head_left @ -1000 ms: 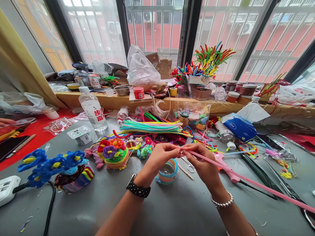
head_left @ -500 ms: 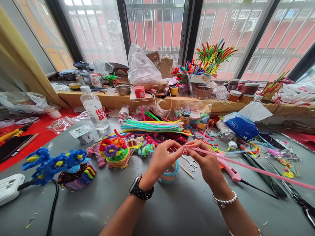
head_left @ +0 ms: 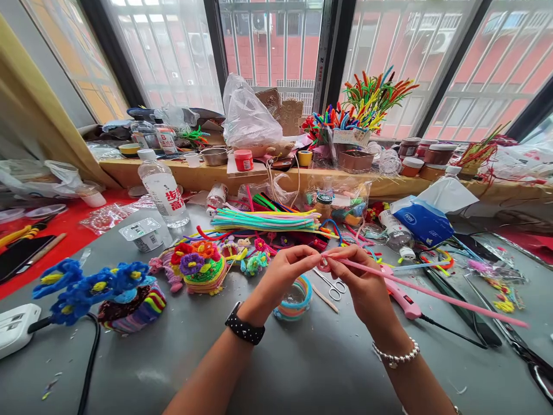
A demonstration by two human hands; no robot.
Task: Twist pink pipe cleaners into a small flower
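Note:
A long pink pipe cleaner (head_left: 432, 287) runs from my fingertips out to the right, its near end curled into a small coil. My right hand (head_left: 356, 276) pinches it close to the coil. Thumb and forefinger of my left hand (head_left: 294, 268) are closed on the coil's left side. Below my hands stands a small round pot (head_left: 294, 300) wrapped in blue and orange strands. Small scissors (head_left: 334, 287) and a thin wooden stick (head_left: 325, 300) lie beside it, partly behind my right hand. A pink hot glue gun (head_left: 401, 297) rests right of that hand.
A bundle of pastel pipe cleaners (head_left: 268, 219) lies behind my hands. Leftward are a flower-topped pot (head_left: 199, 268), blue fuzzy flowers (head_left: 95, 285) and a water bottle (head_left: 162, 190). At right are a tissue pack (head_left: 423, 222) and large black scissors (head_left: 525, 349).
The pink pipe cleaner's coil looks larger, and its free end has drawn in from the right edge. My left hand has shifted slightly, uncovering more of the round pot.

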